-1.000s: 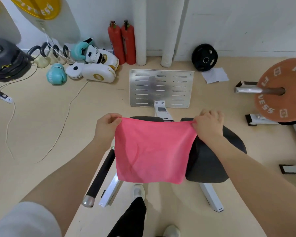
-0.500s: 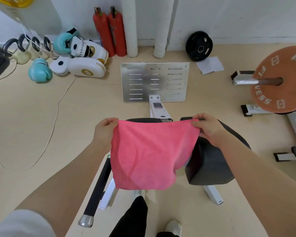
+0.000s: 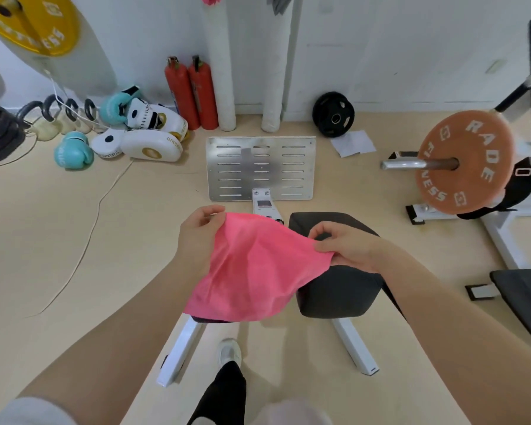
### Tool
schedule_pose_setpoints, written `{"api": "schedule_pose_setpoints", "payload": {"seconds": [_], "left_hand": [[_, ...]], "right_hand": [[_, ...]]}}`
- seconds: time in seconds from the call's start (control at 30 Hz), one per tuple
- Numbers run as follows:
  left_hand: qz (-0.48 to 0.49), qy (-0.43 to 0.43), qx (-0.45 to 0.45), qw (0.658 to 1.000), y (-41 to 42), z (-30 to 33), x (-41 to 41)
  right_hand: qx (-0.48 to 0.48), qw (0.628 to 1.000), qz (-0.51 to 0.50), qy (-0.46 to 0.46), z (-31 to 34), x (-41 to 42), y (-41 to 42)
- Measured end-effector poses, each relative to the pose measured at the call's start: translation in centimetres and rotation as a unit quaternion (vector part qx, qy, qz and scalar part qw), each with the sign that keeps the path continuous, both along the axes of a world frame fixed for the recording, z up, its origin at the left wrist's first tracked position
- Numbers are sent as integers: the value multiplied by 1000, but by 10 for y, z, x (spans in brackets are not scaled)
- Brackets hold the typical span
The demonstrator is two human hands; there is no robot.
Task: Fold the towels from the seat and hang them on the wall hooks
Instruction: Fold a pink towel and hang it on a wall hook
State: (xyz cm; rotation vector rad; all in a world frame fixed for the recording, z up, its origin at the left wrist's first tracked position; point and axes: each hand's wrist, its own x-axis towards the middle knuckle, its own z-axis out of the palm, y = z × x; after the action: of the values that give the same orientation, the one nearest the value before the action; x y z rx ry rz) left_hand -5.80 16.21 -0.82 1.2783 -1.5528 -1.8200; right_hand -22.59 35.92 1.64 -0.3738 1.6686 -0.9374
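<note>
Both the left hand [image 3: 198, 237] and right hand [image 3: 347, 246] are pinching the soft pink cloth towel [image 3: 252, 268] mid-fold above the black padded seat [image 3: 341, 292] at three o'clock, hanging not yet done.

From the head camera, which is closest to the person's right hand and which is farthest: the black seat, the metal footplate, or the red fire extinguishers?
From the right hand:
1. Black seat, directly under the hand.
2. Metal footplate, ahead on the floor, slightly left.
3. Red fire extinguishers, against the back wall, farther left.

A pink towel [image 3: 252, 268] hangs slack in the air, held up by its top corners over the black seat's [image 3: 341, 289] left edge.
</note>
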Motion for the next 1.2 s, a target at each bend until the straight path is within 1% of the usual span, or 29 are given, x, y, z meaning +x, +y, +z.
{"api": "schedule_pose_setpoints", "payload": {"seconds": [0.07, 0.17, 0.3, 0.37, 0.4, 0.43, 0.5, 0.53, 0.6, 0.63, 0.67, 0.73, 0.83, 0.97, 1.13, 1.2], "left_hand": [[-19, 19, -14, 1000, 25, 13, 2], [-20, 45, -23, 999, 62, 33, 4], [-38, 82, -8, 996, 106, 54, 4], [-49, 96, 9, 994, 123, 61, 4], [-51, 100, 18, 994, 130, 64, 3], [-53, 100, 29, 993, 136, 66, 3], [-59, 101, 57, 992, 143, 68, 2], [-62, 107, 74, 989, 146, 70, 2], [-69, 125, 103, 984, 147, 73, 1], [-72, 129, 110, 983, 146, 74, 1], [-72, 128, 113, 983, 144, 75, 1], [-61, 118, 107, 985, 139, 74, 2], [-15, 105, 96, 990, 131, 70, 5], [11, 105, 97, 990, 122, 70, 9], [-9, 117, 115, 986, 115, 64, 23], [-35, 116, 106, 987, 115, 59, 25]], "right_hand": [[-26, 999, 3, -31, 13, 7, 13], [-104, 991, -29, -77, 30, 19, 31], [-198, 974, -46, -103, 48, 34, 53], [-226, 966, -26, -124, 58, 38, 64], [-232, 968, -3, -100, 61, 41, 68], [-231, 972, 21, -43, 65, 44, 72], [-222, 967, 23, 120, 67, 51, 78], [-214, 957, 2, 197, 68, 54, 81], [-181, 924, -19, 335, 70, 57, 86], [-166, 907, -15, 387, 72, 56, 89], [-162, 893, -15, 419, 73, 54, 93], [-169, 879, -9, 446, 76, 50, 100], [-156, 888, 33, 430, 78, 48, 107], [-124, 881, 84, 448, 73, 41, 107], [-71, 885, 98, 449, 51, 41, 91], [-92, 886, 124, 437, 45, 48, 77]]}}
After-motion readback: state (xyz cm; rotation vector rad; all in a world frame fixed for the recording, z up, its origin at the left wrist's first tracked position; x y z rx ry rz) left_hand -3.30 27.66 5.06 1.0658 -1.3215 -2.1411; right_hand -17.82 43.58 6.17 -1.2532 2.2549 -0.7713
